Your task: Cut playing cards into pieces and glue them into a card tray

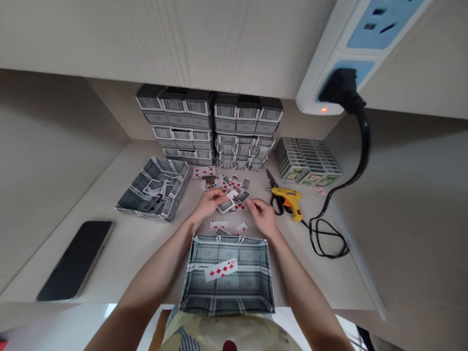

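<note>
My left hand [213, 201] pinches a playing card [225, 205], its patterned back up, over the middle of the desk. Opposite it, my right hand [262, 214] has thumb and forefinger drawn together at the edge of the scattered playing cards [234, 184]; whether a card sits between those fingertips is hidden. Whole cards and cut pieces lie in the pile, some face up with red hearts. Between my forearms, close to my body, stands an open box made of playing cards [234, 248]. Inside it lies a cut strip of the nine of diamonds [221, 270].
A second card box [153, 187] holding card pieces stands left, beyond a phone [75, 261]. Stacked card boxes [186, 117] line the back. At right are scissors [277, 204], a yellow glue gun [287, 197], card packs [309, 161], a cable [329, 239] and a power strip [343, 53] overhead.
</note>
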`<action>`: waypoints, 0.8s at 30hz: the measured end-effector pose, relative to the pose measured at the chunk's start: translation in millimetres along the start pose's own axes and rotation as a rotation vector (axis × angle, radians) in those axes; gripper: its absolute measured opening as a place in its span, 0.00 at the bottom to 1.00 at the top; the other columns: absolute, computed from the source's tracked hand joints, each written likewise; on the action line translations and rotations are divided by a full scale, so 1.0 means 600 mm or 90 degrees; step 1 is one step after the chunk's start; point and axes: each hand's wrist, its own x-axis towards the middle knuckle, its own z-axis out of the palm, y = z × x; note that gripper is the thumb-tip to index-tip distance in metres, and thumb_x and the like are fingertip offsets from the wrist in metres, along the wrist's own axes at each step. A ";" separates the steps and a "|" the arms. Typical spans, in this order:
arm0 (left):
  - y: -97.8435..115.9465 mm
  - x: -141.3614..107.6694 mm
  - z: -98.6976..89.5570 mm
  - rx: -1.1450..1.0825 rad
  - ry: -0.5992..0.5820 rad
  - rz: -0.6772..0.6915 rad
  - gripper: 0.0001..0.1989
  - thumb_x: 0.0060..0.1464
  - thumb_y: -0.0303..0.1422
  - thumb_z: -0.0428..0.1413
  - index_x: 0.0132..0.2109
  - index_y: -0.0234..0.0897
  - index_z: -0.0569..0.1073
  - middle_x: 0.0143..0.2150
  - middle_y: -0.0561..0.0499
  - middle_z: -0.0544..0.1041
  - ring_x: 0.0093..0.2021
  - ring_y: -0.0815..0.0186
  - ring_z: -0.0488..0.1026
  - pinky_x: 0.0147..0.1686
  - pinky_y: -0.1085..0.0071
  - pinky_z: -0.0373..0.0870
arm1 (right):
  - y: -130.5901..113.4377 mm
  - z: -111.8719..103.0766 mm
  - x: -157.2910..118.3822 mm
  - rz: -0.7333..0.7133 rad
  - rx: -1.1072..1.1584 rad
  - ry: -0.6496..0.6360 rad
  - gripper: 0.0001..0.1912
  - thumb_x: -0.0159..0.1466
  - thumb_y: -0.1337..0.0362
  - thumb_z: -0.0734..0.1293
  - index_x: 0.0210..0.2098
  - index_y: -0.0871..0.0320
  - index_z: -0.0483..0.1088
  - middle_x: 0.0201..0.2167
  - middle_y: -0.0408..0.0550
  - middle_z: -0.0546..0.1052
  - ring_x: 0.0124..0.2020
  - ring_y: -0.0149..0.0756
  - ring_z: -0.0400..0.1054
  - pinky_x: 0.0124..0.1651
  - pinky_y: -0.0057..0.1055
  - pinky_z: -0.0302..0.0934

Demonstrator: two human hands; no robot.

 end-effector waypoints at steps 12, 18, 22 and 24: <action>0.097 -0.023 -0.065 0.150 0.305 0.140 0.08 0.43 0.34 0.54 0.24 0.34 0.68 0.21 0.54 0.69 0.22 0.72 0.63 0.24 0.76 0.60 | 0.023 -0.003 0.002 -0.069 -0.121 -0.022 0.19 0.61 0.54 0.57 0.25 0.58 0.71 0.22 0.47 0.72 0.24 0.33 0.62 0.28 0.28 0.55; 0.138 -0.052 -0.134 0.302 0.513 0.208 0.08 0.44 0.35 0.55 0.29 0.32 0.71 0.25 0.53 0.72 0.25 0.71 0.65 0.26 0.76 0.62 | 0.032 -0.006 0.001 -0.065 -0.117 -0.010 0.18 0.61 0.56 0.57 0.23 0.59 0.69 0.20 0.45 0.71 0.23 0.32 0.62 0.27 0.27 0.54; 0.145 -0.069 -0.188 0.395 0.643 0.214 0.09 0.44 0.34 0.56 0.30 0.30 0.73 0.24 0.53 0.71 0.24 0.72 0.64 0.24 0.77 0.59 | 0.035 -0.006 0.002 -0.058 -0.137 -0.021 0.19 0.61 0.56 0.57 0.22 0.59 0.69 0.20 0.45 0.71 0.22 0.31 0.62 0.27 0.27 0.54; 0.139 -0.075 -0.207 0.401 0.667 0.173 0.08 0.44 0.32 0.56 0.30 0.29 0.73 0.22 0.54 0.70 0.23 0.73 0.63 0.22 0.78 0.58 | 0.035 -0.006 0.002 -0.058 -0.143 -0.025 0.19 0.61 0.56 0.57 0.22 0.59 0.69 0.21 0.45 0.72 0.22 0.32 0.63 0.27 0.27 0.55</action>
